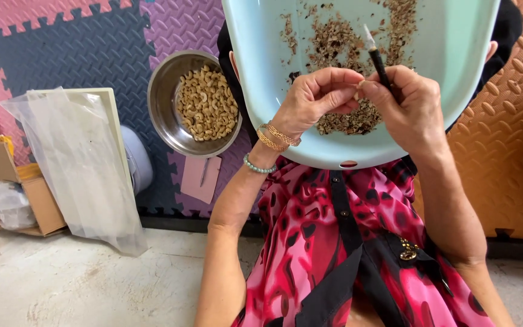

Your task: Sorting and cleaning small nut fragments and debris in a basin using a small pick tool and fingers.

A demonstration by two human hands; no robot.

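Lap: my pale blue basin (pixel 455 72) of brown husks rests here.
Left hand (pixel 316 100): grip pinching a small nut over the basin.
Right hand (pixel 410 106): grip closed on a black pick (pixel 378 57).
Floor: steel bowl (pixel 161 115) of peeled cashews (pixel 207 103).

It looked like a home floor workspace: coloured foam puzzle mats (pixel 80 54) covered bare concrete floor (pixel 92 278), with a cardboard box (pixel 7 175) at the left.

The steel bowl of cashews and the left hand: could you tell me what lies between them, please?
In the head view, only the basin's pale blue rim lies between the steel bowl and the left hand.
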